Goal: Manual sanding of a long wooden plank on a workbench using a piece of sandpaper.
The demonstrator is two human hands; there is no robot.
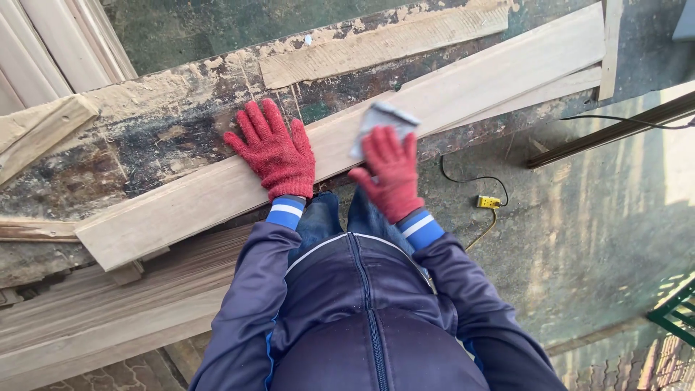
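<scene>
Your gloved hands are on a pale plank, one flat, one gripping a sheet of sandpaper.

Your left hand (pixel 273 150), in a red knit glove, lies open and flat on the plank (pixel 217 192), fingers spread. Your right hand (pixel 389 172), gloved the same, is closed on a grey sheet of sandpaper (pixel 381 122) pressed against the plank's near edge. The plank runs slantwise across a worn, dark workbench (pixel 145 137). A yellow plug (pixel 489 201) with a black cable lies on the concrete floor to your right.
</scene>
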